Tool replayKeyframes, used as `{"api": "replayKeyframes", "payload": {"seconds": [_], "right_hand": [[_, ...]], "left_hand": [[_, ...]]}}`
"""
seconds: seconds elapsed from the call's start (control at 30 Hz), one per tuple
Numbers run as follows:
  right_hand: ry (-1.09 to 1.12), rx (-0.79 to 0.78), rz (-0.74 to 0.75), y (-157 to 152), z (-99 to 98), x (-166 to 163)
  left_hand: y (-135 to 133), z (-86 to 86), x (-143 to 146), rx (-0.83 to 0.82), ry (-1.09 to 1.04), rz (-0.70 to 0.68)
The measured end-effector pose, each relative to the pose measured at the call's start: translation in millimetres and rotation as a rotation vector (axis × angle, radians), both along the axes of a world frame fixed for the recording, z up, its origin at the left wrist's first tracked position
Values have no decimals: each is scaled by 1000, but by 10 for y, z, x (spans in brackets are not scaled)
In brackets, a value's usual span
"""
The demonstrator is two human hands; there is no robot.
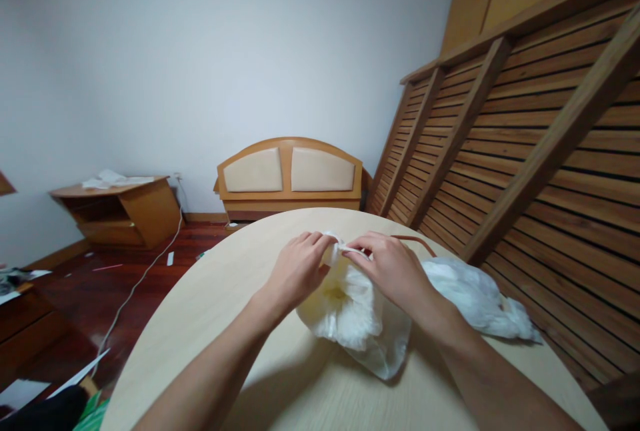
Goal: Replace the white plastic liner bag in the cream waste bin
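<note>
A white, see-through plastic bag [350,311] rests on the round table [235,284], with a gathered, crumpled face toward me. Something yellowish shows through its left side, but I cannot make out what it is. My left hand [305,264] pinches the top of the bag between thumb and fingers. Close beside it, my right hand [385,261] grips a narrow twisted white strip of the same bag. Both hands meet above the bag, and the fingertips partly hide the place where the strips come together.
Right of my hands lies another white plastic bag [475,298], with a brown curved strip [415,239] behind it. Wooden slats [500,151] lean along the right side. Beyond the table stand a headboard [290,168] and a low cabinet [145,211]; a white cable [145,278] crosses the floor.
</note>
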State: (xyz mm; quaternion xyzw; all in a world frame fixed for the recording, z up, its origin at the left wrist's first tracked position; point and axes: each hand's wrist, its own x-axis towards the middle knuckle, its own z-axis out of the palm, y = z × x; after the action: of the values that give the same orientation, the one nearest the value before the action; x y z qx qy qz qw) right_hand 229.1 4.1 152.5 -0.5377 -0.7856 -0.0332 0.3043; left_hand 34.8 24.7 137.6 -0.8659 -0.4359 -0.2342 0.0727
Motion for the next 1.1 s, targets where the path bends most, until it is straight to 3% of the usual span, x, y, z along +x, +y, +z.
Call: {"api": "replayKeyframes", "payload": {"seconds": [0.13,0.57,0.7,0.87,1.1], "right_hand": [[-6,-63,52,-24,47,25],[-167,-102,-60,-73,59,49],[-185,-112,-83,-84,54,28],[-170,-95,-86,-90,43,-3],[-241,-121,-133,-108,71,22]], "left_hand": [[-10,62,-50,-58,-12,99],[-81,146,-66,-237,61,217],[-129,140,-77,-208,28,161],[-163,123,-24,-53,-85,-91],[-32,76,-10,-93,-99,41]]}}
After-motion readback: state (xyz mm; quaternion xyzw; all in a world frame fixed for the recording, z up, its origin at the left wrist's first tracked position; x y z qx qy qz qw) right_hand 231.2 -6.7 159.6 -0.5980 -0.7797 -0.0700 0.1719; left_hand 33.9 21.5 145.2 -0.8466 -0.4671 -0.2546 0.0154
